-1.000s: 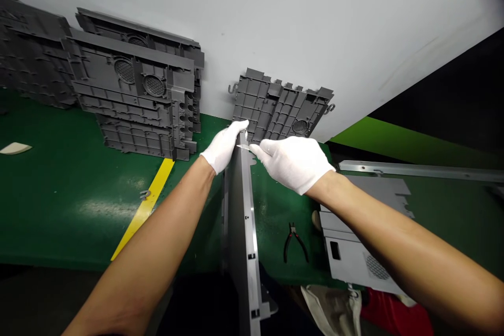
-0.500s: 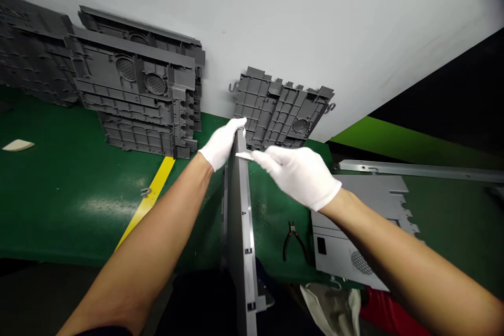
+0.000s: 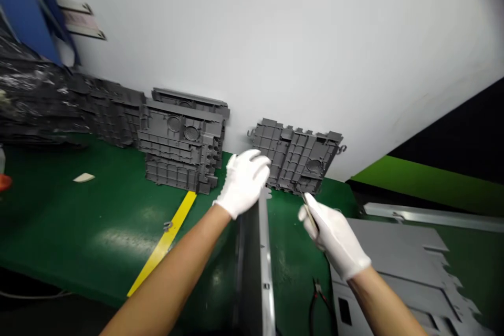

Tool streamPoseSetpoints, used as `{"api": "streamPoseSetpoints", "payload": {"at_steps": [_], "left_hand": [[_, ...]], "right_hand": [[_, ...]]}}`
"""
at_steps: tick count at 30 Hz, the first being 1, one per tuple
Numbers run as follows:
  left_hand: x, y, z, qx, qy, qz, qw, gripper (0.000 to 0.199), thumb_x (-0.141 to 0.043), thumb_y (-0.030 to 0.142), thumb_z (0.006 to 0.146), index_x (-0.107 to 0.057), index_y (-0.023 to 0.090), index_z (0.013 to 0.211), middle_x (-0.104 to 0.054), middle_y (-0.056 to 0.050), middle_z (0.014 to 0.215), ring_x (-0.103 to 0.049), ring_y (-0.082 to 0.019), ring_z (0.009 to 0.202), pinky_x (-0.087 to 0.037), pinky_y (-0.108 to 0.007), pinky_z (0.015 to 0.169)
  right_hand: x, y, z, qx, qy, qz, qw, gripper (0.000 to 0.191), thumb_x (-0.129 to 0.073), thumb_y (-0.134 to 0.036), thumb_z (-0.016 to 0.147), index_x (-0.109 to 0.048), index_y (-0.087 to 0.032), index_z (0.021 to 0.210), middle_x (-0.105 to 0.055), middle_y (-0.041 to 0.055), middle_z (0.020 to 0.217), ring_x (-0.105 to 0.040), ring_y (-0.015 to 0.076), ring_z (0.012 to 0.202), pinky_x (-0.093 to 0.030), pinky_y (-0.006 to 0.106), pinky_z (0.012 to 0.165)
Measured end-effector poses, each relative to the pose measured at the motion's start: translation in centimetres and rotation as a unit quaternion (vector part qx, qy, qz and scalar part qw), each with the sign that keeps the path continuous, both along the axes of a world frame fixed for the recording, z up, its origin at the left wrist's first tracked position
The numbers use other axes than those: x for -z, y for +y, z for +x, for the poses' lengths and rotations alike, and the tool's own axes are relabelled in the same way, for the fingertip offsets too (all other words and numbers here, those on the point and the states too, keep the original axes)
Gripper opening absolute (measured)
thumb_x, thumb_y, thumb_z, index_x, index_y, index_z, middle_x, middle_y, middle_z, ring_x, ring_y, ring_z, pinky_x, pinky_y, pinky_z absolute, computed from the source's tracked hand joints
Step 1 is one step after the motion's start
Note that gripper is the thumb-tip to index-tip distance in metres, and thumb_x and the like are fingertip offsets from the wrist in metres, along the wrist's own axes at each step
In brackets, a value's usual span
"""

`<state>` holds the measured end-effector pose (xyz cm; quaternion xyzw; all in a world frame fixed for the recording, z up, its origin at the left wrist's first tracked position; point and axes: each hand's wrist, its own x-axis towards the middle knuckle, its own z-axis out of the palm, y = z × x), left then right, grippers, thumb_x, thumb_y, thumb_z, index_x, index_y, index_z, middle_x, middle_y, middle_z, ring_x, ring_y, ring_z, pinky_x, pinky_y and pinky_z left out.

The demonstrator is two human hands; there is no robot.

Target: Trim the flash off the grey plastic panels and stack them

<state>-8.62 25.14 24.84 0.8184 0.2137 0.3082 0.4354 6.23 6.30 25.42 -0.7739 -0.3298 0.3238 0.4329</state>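
Note:
My left hand [image 3: 246, 182], in a white glove, is over the far end of a long grey panel [image 3: 266, 262] standing on edge in front of me. Its fingers are loosely curved and apart; the thumb and any contact with the panel are hidden. To the right, my gloved right hand [image 3: 334, 236] is closed around a thin blade-like tool [image 3: 311, 212], its tip pointing away from me. That hand is apart from the panel. Below it lie red-and-black pliers [image 3: 318, 289] on the green table [image 3: 289, 252].
Dark grey ribbed panels [image 3: 177, 142] lean against the white wall [image 3: 252, 52], and another ribbed panel [image 3: 295, 152] leans just beyond my hands. A flat grey panel [image 3: 389, 252] and a metal strip [image 3: 433, 217] lie at right. Yellow tape [image 3: 163, 244] and a small hook [image 3: 168, 226] are at left.
My right hand has drawn the blade off the panel's edge, moving right and lower. My left hand's fingers have spread over the panel's end. The view has shifted up and left.

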Motion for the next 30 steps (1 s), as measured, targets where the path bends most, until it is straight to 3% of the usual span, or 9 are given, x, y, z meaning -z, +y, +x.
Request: {"api": "streamPoseSetpoints", "payload": {"at_steps": [2, 4, 7, 10, 12, 15, 18, 20, 30], "left_hand": [[-2.1, -2.4, -2.3, 0.226, 0.037, 0.167, 0.959, 0.029, -0.065, 0.051, 0.084, -0.071, 0.032, 0.105, -0.070, -0.007, 0.114, -0.056, -0.031, 0.119, -0.030, -0.051, 0.112], [-3.5, -4.7, -4.1, 0.356, 0.096, 0.302, 0.879, 0.030, -0.078, 0.044, 0.072, -0.072, 0.033, 0.099, -0.072, -0.007, 0.107, -0.057, -0.034, 0.117, -0.032, -0.055, 0.112], [-4.3, -5.9, -4.7, 0.376, 0.169, 0.472, 0.779, 0.018, -0.078, 0.018, 0.067, -0.065, 0.029, 0.068, -0.070, -0.003, 0.076, -0.064, -0.026, 0.079, -0.041, -0.054, 0.104], [-5.0, -4.4, -4.4, 0.443, 0.222, 0.492, 0.715, 0.026, -0.077, 0.013, 0.066, -0.056, 0.026, 0.055, -0.066, -0.001, 0.065, -0.057, -0.021, 0.059, -0.051, -0.043, 0.067], [-6.3, -2.6, -5.3, 0.457, 0.270, 0.458, 0.713, 0.025, -0.076, 0.009, 0.064, -0.059, 0.025, 0.057, -0.066, -0.002, 0.067, -0.058, -0.023, 0.063, -0.041, -0.038, 0.050], [-9.4, 0.7, -8.2, 0.397, 0.336, 0.356, 0.776, 0.027, -0.067, -0.002, 0.063, -0.062, 0.025, 0.059, -0.066, -0.003, 0.068, -0.058, -0.023, 0.067, -0.038, -0.036, 0.053], [-12.1, 5.4, -11.2, 0.301, 0.377, 0.163, 0.861, 0.018, -0.069, 0.013, 0.070, -0.065, 0.026, 0.058, -0.065, -0.005, 0.070, -0.058, -0.023, 0.067, -0.041, -0.036, 0.063], [-12.6, 9.3, -12.8, 0.245, 0.420, 0.108, 0.867, 0.014, -0.073, 0.026, 0.070, -0.066, 0.024, 0.058, -0.064, -0.006, 0.071, -0.057, -0.023, 0.067, -0.041, -0.036, 0.065], [-6.6, 27.9, -18.1, 0.058, 0.572, 0.124, 0.809, 0.028, -0.075, 0.043, 0.059, -0.070, 0.018, 0.072, -0.070, -0.004, 0.074, -0.056, -0.020, 0.066, -0.035, -0.028, 0.063]], "right_hand": [[1.3, -2.0, 0.4, 0.061, 0.117, 0.002, 0.991, 0.055, -0.044, -0.074, 0.090, -0.056, -0.022, 0.074, -0.031, -0.0085, 0.045, -0.022, 0.0096, 0.039, -0.019, 0.024, 0.038], [2.7, -3.9, 0.7, 0.100, 0.208, -0.001, 0.973, 0.054, -0.050, -0.075, 0.086, -0.057, -0.022, 0.077, -0.032, -0.0090, 0.047, -0.019, 0.0082, 0.040, -0.016, 0.023, 0.038], [3.8, -5.5, 0.5, 0.140, 0.279, -0.020, 0.950, 0.055, -0.054, -0.077, 0.082, -0.056, -0.022, 0.077, -0.031, -0.0094, 0.050, -0.013, 0.0067, 0.041, -0.013, 0.022, 0.039], [3.5, -5.9, -0.3, 0.143, 0.281, -0.029, 0.949, 0.055, -0.056, -0.076, 0.080, -0.054, -0.022, 0.074, -0.029, -0.0093, 0.052, -0.011, 0.0065, 0.044, -0.013, 0.022, 0.040], [2.8, -6.1, -0.8, 0.141, 0.261, -0.033, 0.954, 0.054, -0.058, -0.076, 0.079, -0.053, -0.022, 0.073, -0.027, -0.0089, 0.052, -0.011, 0.0068, 0.045, -0.014, 0.021, 0.041], [2.5, -6.8, -0.8, 0.165, 0.226, -0.057, 0.958, 0.054, -0.056, -0.076, 0.079, -0.052, -0.023, 0.072, -0.025, -0.0081, 0.052, -0.015, 0.0088, 0.045, -0.014, 0.022, 0.040], [3.4, -7.8, -0.5, 0.188, 0.208, -0.079, 0.957, 0.053, -0.052, -0.077, 0.081, -0.051, -0.025, 0.072, -0.025, -0.0076, 0.051, -0.017, 0.0110, 0.044, -0.016, 0.024, 0.040], [4.3, -8.0, -0.3, 0.191, 0.207, -0.080, 0.956, 0.053, -0.052, -0.078, 0.080, -0.051, -0.025, 0.072, -0.026, -0.0074, 0.051, -0.018, 0.0111, 0.043, -0.018, 0.025, 0.040], [5.8, -5.5, -1.0, 0.179, 0.233, -0.073, 0.953, 0.051, -0.057, -0.074, 0.079, -0.053, -0.024, 0.070, -0.025, -0.0074, 0.051, -0.015, 0.0094, 0.044, -0.018, 0.025, 0.043]]}}
